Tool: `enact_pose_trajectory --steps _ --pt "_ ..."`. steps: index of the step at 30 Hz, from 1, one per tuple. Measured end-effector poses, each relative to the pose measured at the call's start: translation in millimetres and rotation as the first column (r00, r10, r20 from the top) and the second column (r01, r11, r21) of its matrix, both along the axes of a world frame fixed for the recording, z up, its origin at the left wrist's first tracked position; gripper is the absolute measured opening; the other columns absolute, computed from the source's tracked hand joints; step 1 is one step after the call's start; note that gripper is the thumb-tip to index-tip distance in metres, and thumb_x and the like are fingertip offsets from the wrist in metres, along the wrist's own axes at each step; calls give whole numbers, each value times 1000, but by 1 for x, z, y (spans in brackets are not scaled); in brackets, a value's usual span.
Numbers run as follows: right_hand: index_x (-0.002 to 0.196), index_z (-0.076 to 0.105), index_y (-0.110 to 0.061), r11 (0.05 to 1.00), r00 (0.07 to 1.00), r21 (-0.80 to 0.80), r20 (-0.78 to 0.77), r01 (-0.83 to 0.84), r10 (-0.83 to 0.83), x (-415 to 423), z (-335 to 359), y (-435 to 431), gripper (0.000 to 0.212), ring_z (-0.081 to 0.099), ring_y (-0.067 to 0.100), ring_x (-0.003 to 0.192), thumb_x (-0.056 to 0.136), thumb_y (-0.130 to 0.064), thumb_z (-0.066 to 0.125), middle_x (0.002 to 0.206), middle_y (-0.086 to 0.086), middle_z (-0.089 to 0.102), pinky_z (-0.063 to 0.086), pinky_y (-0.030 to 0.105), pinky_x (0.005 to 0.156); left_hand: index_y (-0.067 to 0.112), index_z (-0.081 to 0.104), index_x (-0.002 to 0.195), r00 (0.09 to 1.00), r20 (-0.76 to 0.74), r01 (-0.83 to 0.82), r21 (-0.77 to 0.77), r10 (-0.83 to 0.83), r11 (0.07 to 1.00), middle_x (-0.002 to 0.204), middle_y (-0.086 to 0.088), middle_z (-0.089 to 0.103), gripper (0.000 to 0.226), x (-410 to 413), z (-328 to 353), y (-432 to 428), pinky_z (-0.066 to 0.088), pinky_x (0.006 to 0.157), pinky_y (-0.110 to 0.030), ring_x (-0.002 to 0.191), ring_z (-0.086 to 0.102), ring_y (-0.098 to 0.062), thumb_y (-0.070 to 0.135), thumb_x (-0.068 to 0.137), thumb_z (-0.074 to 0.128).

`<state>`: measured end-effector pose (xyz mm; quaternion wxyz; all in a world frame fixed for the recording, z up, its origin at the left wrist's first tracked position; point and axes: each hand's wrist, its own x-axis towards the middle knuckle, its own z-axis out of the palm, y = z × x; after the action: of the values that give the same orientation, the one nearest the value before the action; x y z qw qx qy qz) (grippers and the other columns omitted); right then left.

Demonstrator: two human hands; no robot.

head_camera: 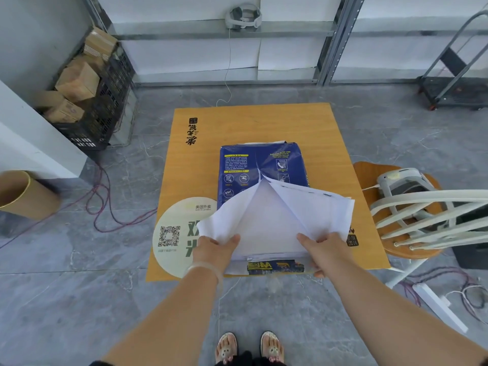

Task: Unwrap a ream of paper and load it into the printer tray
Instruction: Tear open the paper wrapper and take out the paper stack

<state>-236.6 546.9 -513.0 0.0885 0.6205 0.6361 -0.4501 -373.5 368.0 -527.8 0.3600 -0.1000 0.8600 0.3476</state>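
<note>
A ream of paper in a dark blue wrapper [253, 165] lies on a small orange table [330, 133]. The wrapper is torn open along its middle seam at the near end. Two flaps, white on the inside, are spread apart and bare the white paper stack [266, 231]. My left hand [215, 250] grips the left flap [224, 220] at its near edge. My right hand [323, 252] grips the right flap [317, 207]. No printer or tray is in view.
A round cream sticker with a QR code [171, 236] sits on the table's near left. A wooden stool [369, 175] with a white device and white slats stands right. A black crate of boxes [87, 101], a cardboard tube [23, 194], floor cables [111, 207] and a cart [454, 85] surround.
</note>
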Motion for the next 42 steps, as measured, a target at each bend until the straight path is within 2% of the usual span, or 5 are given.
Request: enact_pose_trajectory --steps 13,21,31,37,42 --pt "107 43 -10 986 979 -118 -153 114 -131 18 -11 -17 53 68 27 64 72 -19 81 95 12 63 54 34 46 14 39 108 993 -15 117 -9 -117 993 106 -3 48 57 15 -6 -14 41 80 -32 92 49 -25 34 72 78" --pt "110 54 -4 962 952 -211 -216 173 -218 27 -10 -14 32 70 23 63 88 -25 64 90 11 65 58 34 50 13 53 85 997 72 34 44 -37 998 77 -4 61 30 9 0 -27 58 84 -44 54 60 -25 33 78 73" --pt "98 54 -5 942 975 -335 -206 13 -87 61 -1 -20 17 69 24 68 91 -19 61 91 12 64 59 39 61 9 56 84 973 230 -48 219 -4 974 89 -10 60 14 32 -9 -51 55 54 -30 68 59 -21 7 82 70" --pt "84 61 -13 975 972 -212 -210 65 -110 39 0 -13 21 62 33 97 89 -33 60 109 12 62 58 43 70 10 66 81 974 220 -104 206 58 973 103 -19 70 29 22 -5 -31 56 86 -55 98 67 -38 39 78 67" --pt "99 67 -7 999 994 15 -96 -52 53 25 -10 -8 34 57 35 96 92 -36 51 100 11 58 51 51 90 10 64 82 992 -37 124 -9 -124 992 78 -9 59 38 26 -4 -17 48 78 -33 83 55 -30 43 93 48"
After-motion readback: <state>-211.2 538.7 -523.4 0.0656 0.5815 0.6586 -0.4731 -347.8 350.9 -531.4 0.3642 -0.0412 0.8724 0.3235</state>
